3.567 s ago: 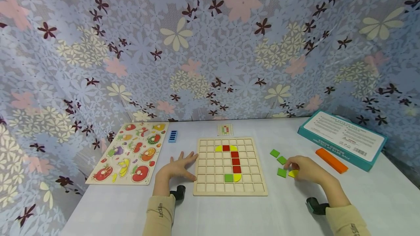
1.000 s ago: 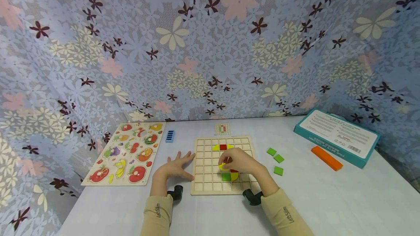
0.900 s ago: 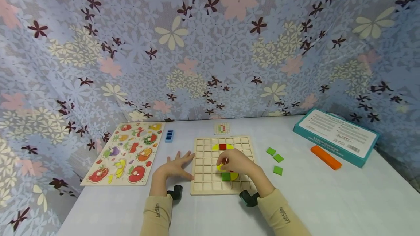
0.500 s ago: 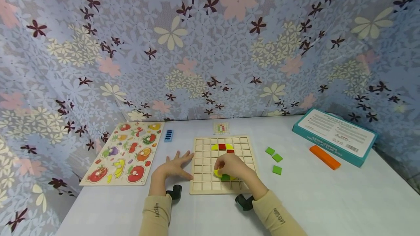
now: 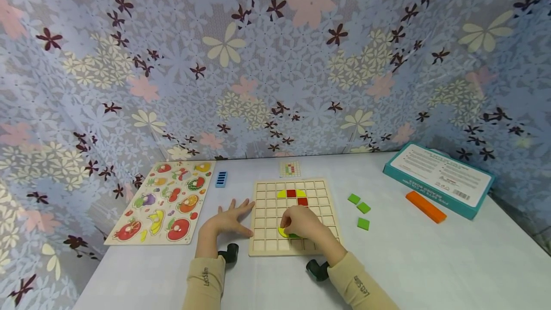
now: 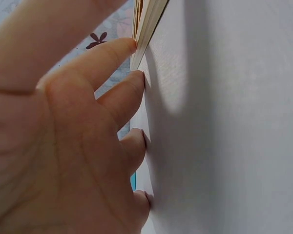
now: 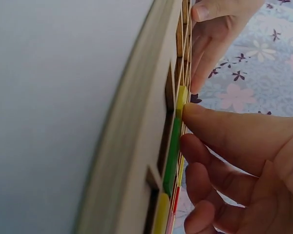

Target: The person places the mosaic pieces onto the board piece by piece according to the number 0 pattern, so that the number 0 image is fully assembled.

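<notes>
In the head view a wooden grid board (image 5: 265, 255) lies on the table. Red tiles (image 5: 291, 193) and yellow rounded tiles (image 5: 281, 194) fill some of its cells. My right hand (image 5: 301, 222) is over the board, thumb and curled fingers at a yellow quarter-circle tile (image 5: 281, 232), beside a green square tile (image 7: 172, 156). In the right wrist view that yellow tile sits in a cell with my thumb tip against it. The hand hides other tiles. My left hand (image 5: 225, 219) has its fingers spread, touching the board's left edge and the table.
Several loose green tiles (image 5: 363, 207) lie right of the board. Farther right are an orange block (image 5: 426, 207) and a teal box (image 5: 439, 178). A small pattern card (image 5: 290, 169) is behind the board. A fruit puzzle (image 5: 163, 204) and a blue piece (image 5: 221, 179) lie left.
My right hand took the yellow quarter-circle tile from beside the loose green tiles, carried it left over the board and lowered it left of the green tile. My left hand stays in place.
</notes>
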Demonstrator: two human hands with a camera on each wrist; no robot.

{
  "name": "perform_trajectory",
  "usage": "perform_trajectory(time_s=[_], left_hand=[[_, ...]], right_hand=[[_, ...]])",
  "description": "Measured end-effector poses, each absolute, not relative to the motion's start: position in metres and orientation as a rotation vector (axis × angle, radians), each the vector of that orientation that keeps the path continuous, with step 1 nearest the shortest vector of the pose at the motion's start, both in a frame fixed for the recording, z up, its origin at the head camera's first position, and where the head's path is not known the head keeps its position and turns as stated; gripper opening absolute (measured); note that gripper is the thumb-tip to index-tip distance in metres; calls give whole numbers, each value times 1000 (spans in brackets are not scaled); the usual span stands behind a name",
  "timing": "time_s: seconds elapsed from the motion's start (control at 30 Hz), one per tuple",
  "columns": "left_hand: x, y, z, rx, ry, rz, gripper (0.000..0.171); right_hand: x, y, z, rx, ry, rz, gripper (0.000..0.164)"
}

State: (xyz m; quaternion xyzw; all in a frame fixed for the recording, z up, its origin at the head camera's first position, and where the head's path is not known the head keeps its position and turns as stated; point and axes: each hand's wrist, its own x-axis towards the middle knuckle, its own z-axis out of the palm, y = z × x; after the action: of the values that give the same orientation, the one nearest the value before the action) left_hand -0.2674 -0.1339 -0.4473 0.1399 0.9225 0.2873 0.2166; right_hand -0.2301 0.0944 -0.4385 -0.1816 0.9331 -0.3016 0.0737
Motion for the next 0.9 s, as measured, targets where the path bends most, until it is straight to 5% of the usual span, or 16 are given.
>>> perform_trajectory(time_s=[0.9], left_hand=[[-267,-134,-446,395,2551,808,91]], right_hand=[[-244,124,-421,-482,2835,-1044,6]])
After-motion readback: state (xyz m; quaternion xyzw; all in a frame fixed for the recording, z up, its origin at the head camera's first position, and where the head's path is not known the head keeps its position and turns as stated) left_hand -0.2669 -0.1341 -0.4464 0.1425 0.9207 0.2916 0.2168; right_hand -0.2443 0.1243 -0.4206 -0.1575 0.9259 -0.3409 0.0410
